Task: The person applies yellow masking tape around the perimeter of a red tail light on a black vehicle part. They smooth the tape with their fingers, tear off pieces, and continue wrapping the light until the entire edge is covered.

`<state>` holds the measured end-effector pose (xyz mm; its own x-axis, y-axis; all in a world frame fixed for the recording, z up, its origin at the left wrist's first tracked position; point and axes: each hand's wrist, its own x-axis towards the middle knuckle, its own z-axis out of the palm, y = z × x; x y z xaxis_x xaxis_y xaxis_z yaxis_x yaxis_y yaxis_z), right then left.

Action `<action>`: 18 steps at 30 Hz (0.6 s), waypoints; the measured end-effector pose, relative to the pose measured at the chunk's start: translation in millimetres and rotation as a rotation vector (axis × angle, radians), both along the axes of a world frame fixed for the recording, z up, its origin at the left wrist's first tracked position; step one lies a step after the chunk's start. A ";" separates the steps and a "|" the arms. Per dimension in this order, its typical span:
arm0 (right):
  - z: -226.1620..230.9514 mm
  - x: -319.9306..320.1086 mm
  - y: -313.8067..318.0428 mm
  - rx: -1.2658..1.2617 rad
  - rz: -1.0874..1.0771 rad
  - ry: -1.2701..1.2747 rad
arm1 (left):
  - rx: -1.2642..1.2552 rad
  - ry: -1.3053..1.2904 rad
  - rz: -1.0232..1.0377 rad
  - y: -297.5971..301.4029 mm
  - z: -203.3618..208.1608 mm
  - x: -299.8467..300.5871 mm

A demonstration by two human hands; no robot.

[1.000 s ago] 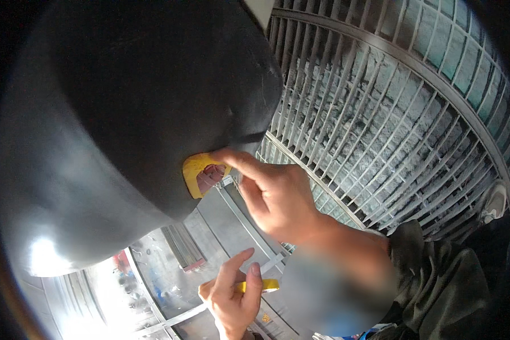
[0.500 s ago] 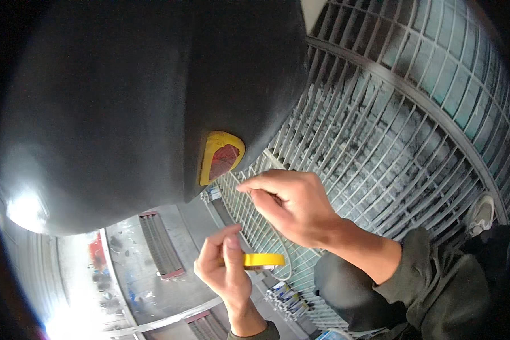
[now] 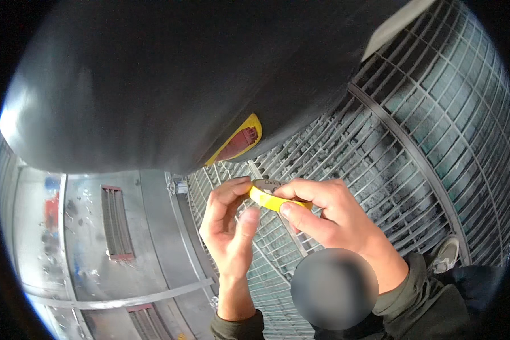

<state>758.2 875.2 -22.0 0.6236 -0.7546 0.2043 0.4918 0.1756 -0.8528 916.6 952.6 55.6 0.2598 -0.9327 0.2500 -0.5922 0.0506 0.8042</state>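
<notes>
A roll of yellow tape (image 3: 264, 199) is between my two hands, its grey inner core partly showing. My right hand (image 3: 337, 218) pinches the roll's right side, with the thumb on the yellow outer face. At the roll's left end, the curled fingertips of my left hand (image 3: 224, 224) rest against it; the left thumb stands apart from it. Just above the hands is a large dark, smooth, curved panel (image 3: 170, 85). Near its lower edge sits a reddish insert (image 3: 239, 144) bordered by yellow tape (image 3: 257, 123). Neither hand touches the panel.
Metal floor grating (image 3: 374, 170) spreads below and to the right, over a grey, rough layer. A shoe (image 3: 446, 254) stands on it at the right. At left is a metal surface with paint marks and a slotted vent (image 3: 117, 224). A blurred round patch covers part of the lower middle.
My right hand has come down to the tape roll, and my left hand has risen with it. The view has turned, so the panel and the insert appear tilted and shifted.
</notes>
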 end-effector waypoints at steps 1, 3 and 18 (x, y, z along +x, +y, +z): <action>-0.8 3.5 1.6 -0.088 -0.065 0.006 | 0.008 0.019 0.010 1.1 -0.1 -4.3; 2.3 6.7 2.7 -0.208 -0.099 0.061 | 0.018 -0.040 0.039 6.4 -5.6 2.9; 43.8 37.3 -25.0 -0.817 -0.108 0.498 | -0.175 0.768 0.118 3.4 -53.9 41.2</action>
